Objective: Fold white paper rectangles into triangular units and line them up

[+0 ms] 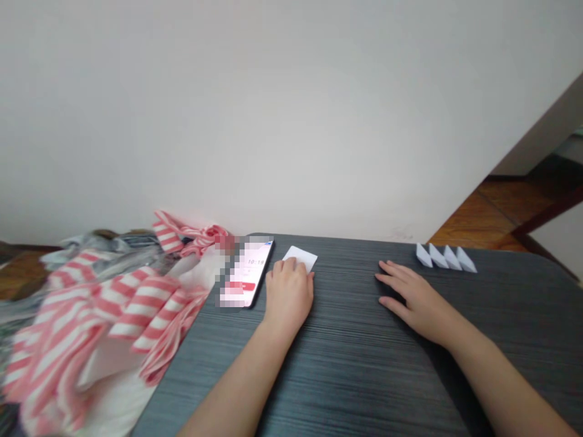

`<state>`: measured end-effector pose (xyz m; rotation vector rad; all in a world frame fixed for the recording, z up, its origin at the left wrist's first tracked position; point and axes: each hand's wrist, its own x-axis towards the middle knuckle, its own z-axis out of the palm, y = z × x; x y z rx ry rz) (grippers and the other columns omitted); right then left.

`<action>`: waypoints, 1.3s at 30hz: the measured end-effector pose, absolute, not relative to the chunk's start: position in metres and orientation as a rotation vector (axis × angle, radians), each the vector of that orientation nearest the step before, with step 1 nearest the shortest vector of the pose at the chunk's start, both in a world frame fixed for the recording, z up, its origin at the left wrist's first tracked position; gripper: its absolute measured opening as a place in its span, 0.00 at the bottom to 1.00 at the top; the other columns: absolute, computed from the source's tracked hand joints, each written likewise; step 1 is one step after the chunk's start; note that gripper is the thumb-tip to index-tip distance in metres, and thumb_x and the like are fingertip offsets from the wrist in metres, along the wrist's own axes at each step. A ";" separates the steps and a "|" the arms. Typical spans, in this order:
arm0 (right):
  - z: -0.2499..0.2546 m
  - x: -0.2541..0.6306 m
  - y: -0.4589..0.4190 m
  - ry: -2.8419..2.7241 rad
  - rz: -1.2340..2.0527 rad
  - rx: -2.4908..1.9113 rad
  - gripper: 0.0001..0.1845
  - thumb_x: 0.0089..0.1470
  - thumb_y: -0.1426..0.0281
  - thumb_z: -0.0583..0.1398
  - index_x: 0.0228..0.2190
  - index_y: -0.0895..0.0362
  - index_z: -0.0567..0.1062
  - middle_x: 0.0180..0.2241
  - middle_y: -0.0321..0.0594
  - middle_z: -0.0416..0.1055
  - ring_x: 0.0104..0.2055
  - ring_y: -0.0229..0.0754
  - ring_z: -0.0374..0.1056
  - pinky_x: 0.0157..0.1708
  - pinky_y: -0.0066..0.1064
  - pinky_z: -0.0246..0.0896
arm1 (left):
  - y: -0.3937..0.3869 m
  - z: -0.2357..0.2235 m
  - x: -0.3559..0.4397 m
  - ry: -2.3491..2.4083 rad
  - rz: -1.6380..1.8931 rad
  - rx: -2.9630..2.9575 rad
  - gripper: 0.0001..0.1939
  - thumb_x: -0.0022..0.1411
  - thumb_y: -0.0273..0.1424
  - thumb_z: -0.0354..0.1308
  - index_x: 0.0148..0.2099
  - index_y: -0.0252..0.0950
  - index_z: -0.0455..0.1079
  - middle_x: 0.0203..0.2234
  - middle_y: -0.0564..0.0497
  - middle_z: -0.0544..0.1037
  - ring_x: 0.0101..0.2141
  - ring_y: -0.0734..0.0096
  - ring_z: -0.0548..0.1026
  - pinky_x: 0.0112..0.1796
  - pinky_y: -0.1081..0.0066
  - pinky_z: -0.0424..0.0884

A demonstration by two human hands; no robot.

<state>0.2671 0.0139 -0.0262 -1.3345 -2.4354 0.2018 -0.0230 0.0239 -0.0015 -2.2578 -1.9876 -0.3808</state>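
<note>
Not much to read here — the phone (pixel 246 272) lying on the bench (pixel 364 364) shows what looks like "10:19" on its screen; the rest of that display is pixelated — nothing else carries any legible writing.

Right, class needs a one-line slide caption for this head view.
Left hand rests on a white paper slip beside a phone; right hand lies flat on the dark table near four folded paper pieces.

You face a plain pale wall (pixel 291 109) behind the dark wood-grain tabletop (pixel 355 364); past its right far corner, reddish wooden floor (pixel 492 212) shows in soft daylight.
</note>
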 end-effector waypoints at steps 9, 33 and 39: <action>-0.025 0.267 0.014 -2.456 0.185 -1.365 0.23 0.60 0.62 0.60 0.54 0.58 0.73 0.62 0.53 0.63 0.65 0.57 0.57 0.60 0.54 0.57 | 0.028 0.001 -0.023 -1.963 -0.418 -2.324 0.12 0.67 0.31 0.51 0.40 0.33 0.75 0.45 0.40 0.77 0.46 0.50 0.70 0.43 0.59 0.65; -0.014 0.260 0.009 -2.268 0.298 -1.326 0.18 0.60 0.65 0.59 0.51 0.57 0.75 0.58 0.51 0.68 0.61 0.57 0.61 0.59 0.53 0.56 | 0.015 0.000 0.011 -2.519 -2.332 -2.322 0.11 0.65 0.39 0.53 0.39 0.36 0.66 0.23 0.55 0.73 0.22 0.73 0.70 0.23 0.76 0.62; -0.008 0.237 -0.003 -1.844 1.008 -1.213 0.15 0.61 0.68 0.58 0.49 0.56 0.73 0.40 0.44 0.77 0.37 0.43 0.73 0.37 0.34 0.69 | 0.014 -0.007 0.021 -2.591 -2.589 -2.576 0.15 0.61 0.41 0.59 0.41 0.37 0.63 0.20 0.58 0.71 0.18 0.78 0.65 0.20 0.79 0.59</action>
